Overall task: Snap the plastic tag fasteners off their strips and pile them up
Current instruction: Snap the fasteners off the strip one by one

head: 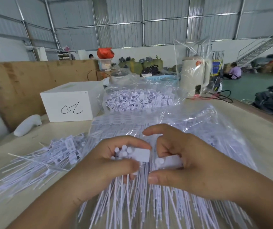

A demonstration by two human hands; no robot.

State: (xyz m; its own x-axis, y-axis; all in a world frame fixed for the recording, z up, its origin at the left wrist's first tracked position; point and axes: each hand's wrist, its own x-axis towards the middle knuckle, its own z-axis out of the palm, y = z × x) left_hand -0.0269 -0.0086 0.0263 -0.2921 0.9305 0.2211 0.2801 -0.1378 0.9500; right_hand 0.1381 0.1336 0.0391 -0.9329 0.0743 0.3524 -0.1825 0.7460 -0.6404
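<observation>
My left hand (109,164) grips a bunch of white plastic tag fasteners (132,154), their round heads and one flat tag showing between the fingers. My right hand (187,159) pinches another flat white tag (170,161) just to the right, its forefinger raised. Both hands hover over a mass of fastener strips (132,204) with long thin tails fanning toward me. A pile of loose fasteners (53,154) lies to the left on the table.
A clear bag of fastener strips (190,123) lies behind my hands, another bagful (137,100) farther back. A white box (69,103), a white handheld device (27,125) and a cream kettle (195,76) stand on the table. A brown board (25,80) walls off the left.
</observation>
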